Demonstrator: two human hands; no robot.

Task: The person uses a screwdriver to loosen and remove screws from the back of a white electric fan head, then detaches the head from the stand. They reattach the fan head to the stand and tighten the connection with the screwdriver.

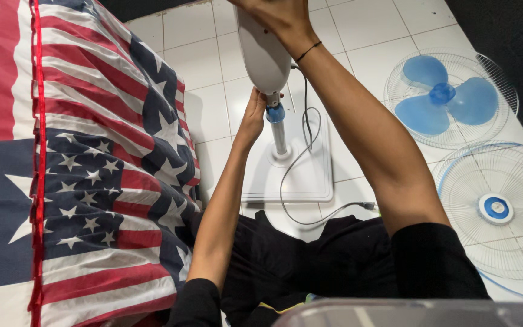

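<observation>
A white fan stand rises from a square white base [310, 181] on the tiled floor. My right hand [273, 15] grips the top of the stand's white upper body [264, 57]. My left hand [254, 115] holds the stand lower down, fingers at the blue collar [275, 113] where the body meets the grey pole [280, 138]. A grey power cord [301, 157] trails from the stand across the base towards my lap.
A blue fan blade inside a white wire grille [440, 97] lies on the floor at right. A second white grille with a blue centre cap [496, 208] lies below it. A bed with a red, white and blue star-and-stripe cover [80, 169] fills the left side.
</observation>
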